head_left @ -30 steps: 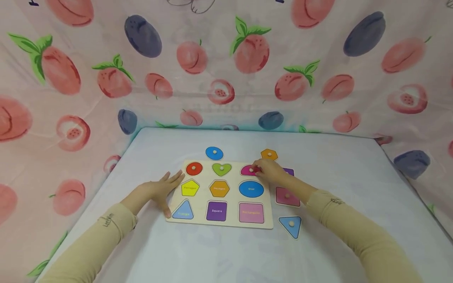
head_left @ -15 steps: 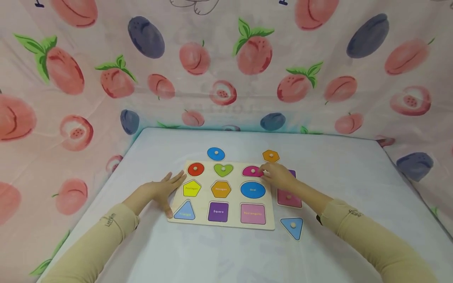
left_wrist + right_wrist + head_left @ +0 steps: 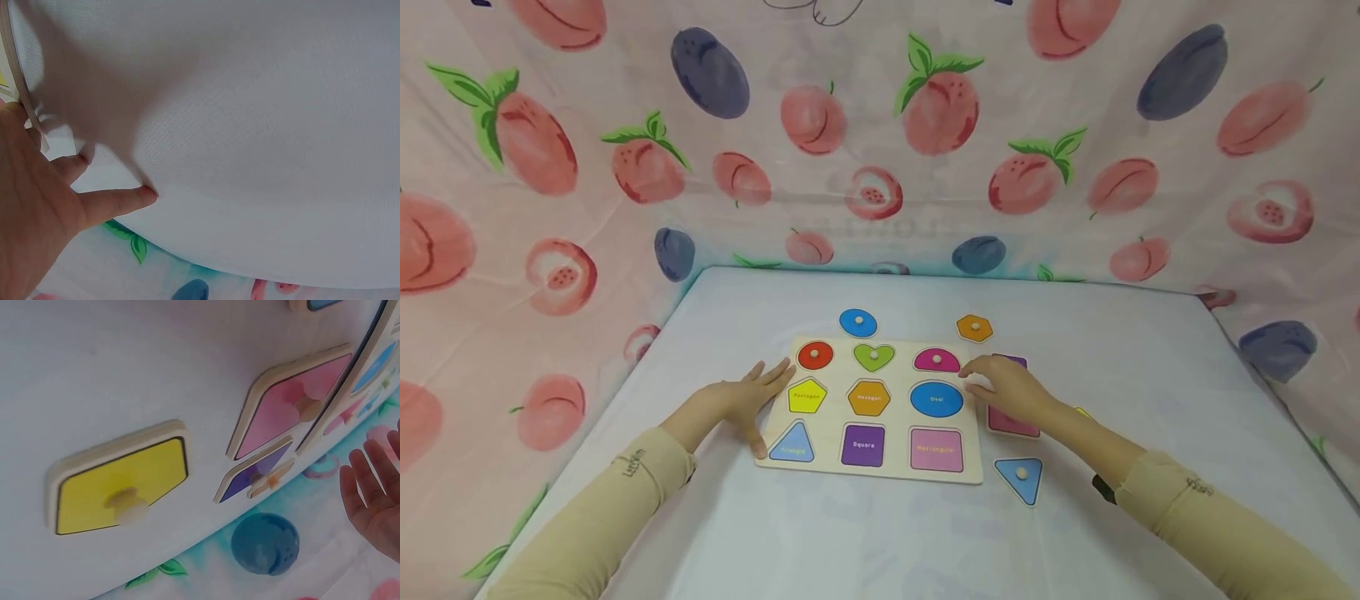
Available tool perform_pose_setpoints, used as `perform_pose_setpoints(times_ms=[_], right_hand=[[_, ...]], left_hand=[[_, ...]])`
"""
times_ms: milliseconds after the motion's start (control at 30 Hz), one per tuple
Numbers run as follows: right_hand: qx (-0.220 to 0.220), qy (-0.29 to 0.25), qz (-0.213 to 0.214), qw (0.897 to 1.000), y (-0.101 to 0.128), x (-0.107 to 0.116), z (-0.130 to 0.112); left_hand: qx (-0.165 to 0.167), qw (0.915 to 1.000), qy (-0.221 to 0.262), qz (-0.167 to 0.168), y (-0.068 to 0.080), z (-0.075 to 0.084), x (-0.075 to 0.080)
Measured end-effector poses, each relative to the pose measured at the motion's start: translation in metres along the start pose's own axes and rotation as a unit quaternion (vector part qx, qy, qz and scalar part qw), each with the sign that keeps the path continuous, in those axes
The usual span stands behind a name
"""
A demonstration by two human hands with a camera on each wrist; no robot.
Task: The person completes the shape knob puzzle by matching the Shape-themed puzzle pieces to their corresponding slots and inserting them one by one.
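A pale wooden shape puzzle board lies on the white table. My left hand rests with spread fingers along its left edge, thumb at the near corner; the left wrist view shows that hand beside the board's rim. In the board's far row sit a red circle piece, a green heart piece and a magenta semicircle piece, each with a wooden knob. My right hand hovers at the board's right edge, holding nothing, fingertips apart from the semicircle. Several printed recesses show in the other rows.
Loose knobbed pieces lie around the board: blue oval, orange hexagon, light blue triangle, pink rectangle and purple square, both partly covered by my right hand, and yellow pentagon. A fruit-print curtain hangs behind.
My right hand has let go of the semicircle's knob and drawn back to the right, its fingers loosening. The semicircle stays in the board. My left hand holds its place.
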State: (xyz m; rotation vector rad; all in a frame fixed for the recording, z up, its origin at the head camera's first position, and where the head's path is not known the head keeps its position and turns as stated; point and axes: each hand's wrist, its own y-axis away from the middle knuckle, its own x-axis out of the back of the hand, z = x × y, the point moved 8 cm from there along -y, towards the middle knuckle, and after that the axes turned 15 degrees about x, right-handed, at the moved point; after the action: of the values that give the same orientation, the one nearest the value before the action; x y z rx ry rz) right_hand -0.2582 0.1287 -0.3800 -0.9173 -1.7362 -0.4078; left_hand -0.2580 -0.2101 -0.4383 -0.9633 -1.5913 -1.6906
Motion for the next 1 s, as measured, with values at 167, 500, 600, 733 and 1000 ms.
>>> perform_pose_setpoints(times_ms=[167,500,600,733,1000], right_hand=[[-0.01,0.007,0.002,1.0,0.014,0.003,-0.001],[-0.012,0.021,0.008,1.0,0.038,0.009,0.001],[0.0,0.026,0.008,1.0,0.045,0.009,0.001],[0.011,0.033,0.022,0.999,0.056,0.012,0.0],[-0.043,0.029,0.033,0.998,0.086,0.019,0.016]], left_hand=[[0.003,1.0,0.002,-0.002,0.0,-0.001,0.0],[0.004,1.0,0.008,-0.002,0.003,0.0,0.003],[0.007,0.9999,0.013,-0.004,0.002,-0.001,0.002],[0.005,0.9999,0.013,-0.006,-0.001,-0.001,0.0],[0.008,0.9999,0.011,-0.004,-0.005,-0.003,-0.003]])
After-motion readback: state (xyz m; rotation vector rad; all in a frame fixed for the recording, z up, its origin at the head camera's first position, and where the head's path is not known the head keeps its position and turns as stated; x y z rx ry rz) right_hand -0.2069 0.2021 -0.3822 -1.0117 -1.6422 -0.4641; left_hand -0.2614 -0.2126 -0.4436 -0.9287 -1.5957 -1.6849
